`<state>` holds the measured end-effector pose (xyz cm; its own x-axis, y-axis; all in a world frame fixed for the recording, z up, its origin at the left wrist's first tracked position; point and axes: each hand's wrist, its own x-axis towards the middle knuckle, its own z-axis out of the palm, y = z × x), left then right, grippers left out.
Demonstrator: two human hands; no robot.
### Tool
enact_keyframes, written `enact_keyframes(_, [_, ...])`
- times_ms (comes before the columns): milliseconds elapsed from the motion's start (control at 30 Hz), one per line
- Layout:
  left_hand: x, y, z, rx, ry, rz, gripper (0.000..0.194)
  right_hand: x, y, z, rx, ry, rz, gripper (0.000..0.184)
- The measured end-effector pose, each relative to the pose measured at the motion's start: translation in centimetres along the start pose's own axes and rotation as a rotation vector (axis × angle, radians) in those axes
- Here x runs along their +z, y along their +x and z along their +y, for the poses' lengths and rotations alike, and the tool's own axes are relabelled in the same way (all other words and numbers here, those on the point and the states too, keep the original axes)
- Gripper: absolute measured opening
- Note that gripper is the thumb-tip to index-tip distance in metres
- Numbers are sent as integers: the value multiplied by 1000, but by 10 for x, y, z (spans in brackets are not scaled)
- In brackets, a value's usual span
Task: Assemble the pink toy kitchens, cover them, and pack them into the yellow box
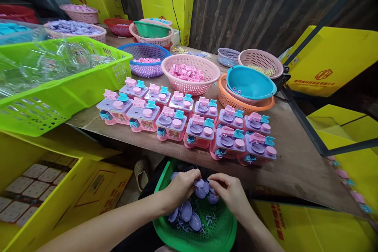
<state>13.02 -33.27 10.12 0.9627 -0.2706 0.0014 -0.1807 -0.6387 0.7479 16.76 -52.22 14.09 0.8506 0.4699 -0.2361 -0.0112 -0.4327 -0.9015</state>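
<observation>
While seven toy sets (233,143) beyond the green basket (232,230) carry purple dishes (196,128) and five don't, the left hand (181,187) pinches a loose dish (199,183) over that basket, right hand (232,193) beside it, its grip unclear.

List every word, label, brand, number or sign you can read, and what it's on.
"AN F": red capitals on the lower right yellow box; the characters beside them are too blurred.
Possibly "JH": red hexagon logo on the upper right yellow box; the line beneath is too blurred.
Too small or blurred: marks on the back yellow boxes, and the front pictures on the pink and purple toys.
No numbers legible.
</observation>
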Motion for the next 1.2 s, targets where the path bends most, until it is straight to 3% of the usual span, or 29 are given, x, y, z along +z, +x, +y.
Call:
enact_keyframes(167, [-6, -1, 1, 96, 61, 46, 28, 6, -7, -14, -192, -154, 82, 19])
enact_keyframes(367, [-18, 6, 30, -180, -253, 154, 14, 14, -6, -30, -288, -176, 263, 15])
enact_keyframes(567, [-24, 11, 45, -245, -649, 214, 21, 21, 0, -35, -380, -253, 418, 11])
enact_keyframes(1200, [-36, 10, 45, -220, -516, 260, 26, 29, 10, -46, -345, -275, 501, 10])
